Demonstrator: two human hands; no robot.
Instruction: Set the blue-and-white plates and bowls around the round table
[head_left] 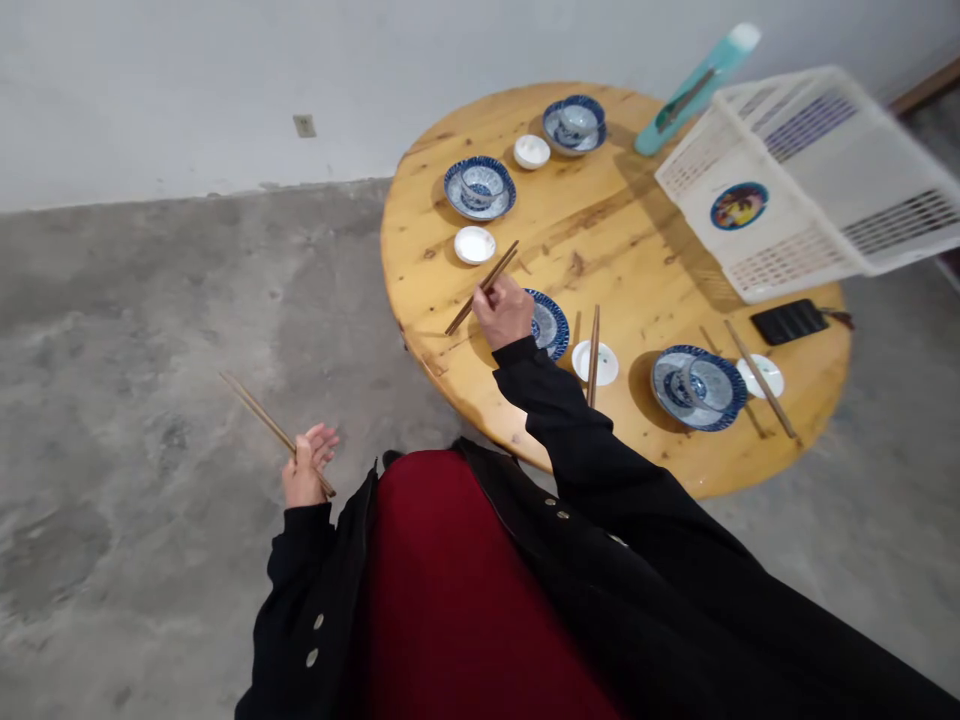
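My right hand [504, 310] pinches a pair of wooden chopsticks [484, 285] over the near left part of the round table, just below a small white dish [475, 245]. Under that wrist a blue-and-white plate [551, 325] is partly hidden. Off the table, above the floor, my left hand [309, 465] grips more wooden chopsticks [259, 410] by one end, some of its fingers stretched out. Another pair of chopsticks [594, 350] rests across a small dish [609, 366] beside my right forearm.
On the wooden table [585, 225] stand several blue-and-white plates with bowls, one place setting [699, 388] at right with chopsticks [761, 380] on its dish. A white plastic basket [780, 240], a teal cylinder [697, 90] and a black phone-like object [789, 321] occupy the right side.
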